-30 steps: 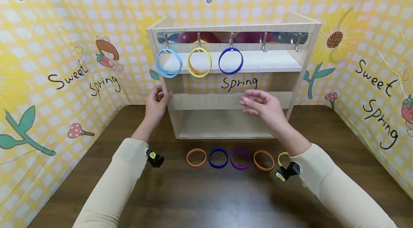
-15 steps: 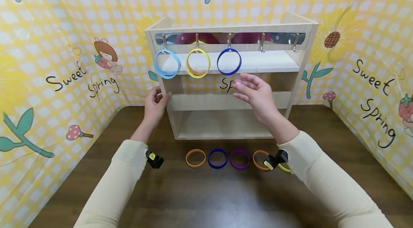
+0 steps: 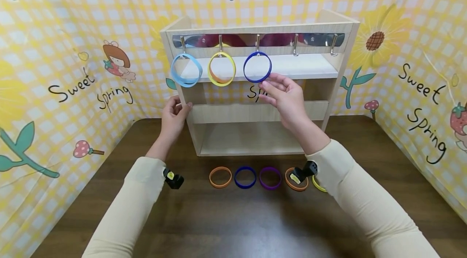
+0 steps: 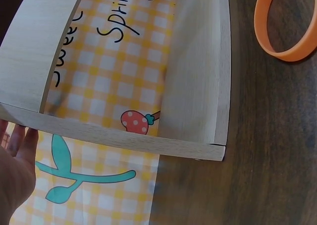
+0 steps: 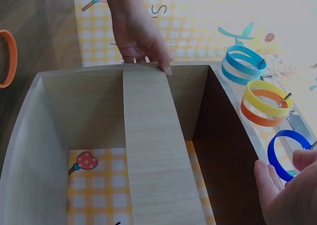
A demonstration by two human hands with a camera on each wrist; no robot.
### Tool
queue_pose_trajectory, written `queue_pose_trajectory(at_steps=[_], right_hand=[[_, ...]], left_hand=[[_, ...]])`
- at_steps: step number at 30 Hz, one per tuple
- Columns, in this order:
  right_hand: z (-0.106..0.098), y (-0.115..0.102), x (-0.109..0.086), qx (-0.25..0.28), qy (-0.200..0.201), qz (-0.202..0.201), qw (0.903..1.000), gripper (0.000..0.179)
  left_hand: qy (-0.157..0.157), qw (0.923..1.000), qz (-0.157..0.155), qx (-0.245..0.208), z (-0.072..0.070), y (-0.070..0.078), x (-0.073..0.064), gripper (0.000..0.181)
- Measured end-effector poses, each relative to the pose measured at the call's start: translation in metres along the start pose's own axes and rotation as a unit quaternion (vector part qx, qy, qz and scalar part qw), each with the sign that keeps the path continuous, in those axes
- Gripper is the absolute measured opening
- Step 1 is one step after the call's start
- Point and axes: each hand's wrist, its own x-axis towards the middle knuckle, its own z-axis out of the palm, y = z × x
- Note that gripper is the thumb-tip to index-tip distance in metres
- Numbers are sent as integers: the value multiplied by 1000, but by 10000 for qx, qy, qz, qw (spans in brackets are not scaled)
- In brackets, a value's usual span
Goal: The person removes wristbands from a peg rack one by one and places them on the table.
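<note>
A wooden shelf rack [image 3: 251,114] stands on the table, with a row of metal hooks along its top. My left hand [image 3: 173,118] holds its left side, thumb on the front edge and fingers against the outer face. A dark blue wristband [image 5: 272,153] hangs from the middle hook. At its lower right is my right hand [image 3: 288,102], thumb and fingers spread around the band's lower part; whether they touch it I cannot tell. Light blue wristbands [image 3: 186,84] hang on the leftmost hook. Beside them hang a yellow wristband [image 3: 234,67] and an orange wristband [image 5: 261,117].
Two hooks [image 3: 295,44] at the right bear no bands. On the table before the rack lie, in a row, an orange band [image 3: 220,187], a blue band [image 3: 245,187], a purple band [image 3: 270,188], another orange band and a yellow band [image 3: 319,186]. Patterned cloth surrounds the table.
My right hand has risen and moved left, from in front of the rack's middle board to the hanging dark blue wristband. My left hand keeps its place on the rack's side.
</note>
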Motion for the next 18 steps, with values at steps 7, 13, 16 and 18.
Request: queue_pose_trajectory(at_steps=[7,13,16,18], right_hand=[[4,-5,3,255,244,124,9993,36],[6,-8,6,181,311,149,9992,33],[7,-10,7,253,333,120,9991,28],[7,-11,7,296,347,104,9989,26]], left_hand=[[5,10000,46,18,0,3,-2,32],[7,10000,49,-8,0,3,-2,28],[6,10000,66,-42,1,2,-2,30],[-5,9999,83,-78,1,1,-1,29]])
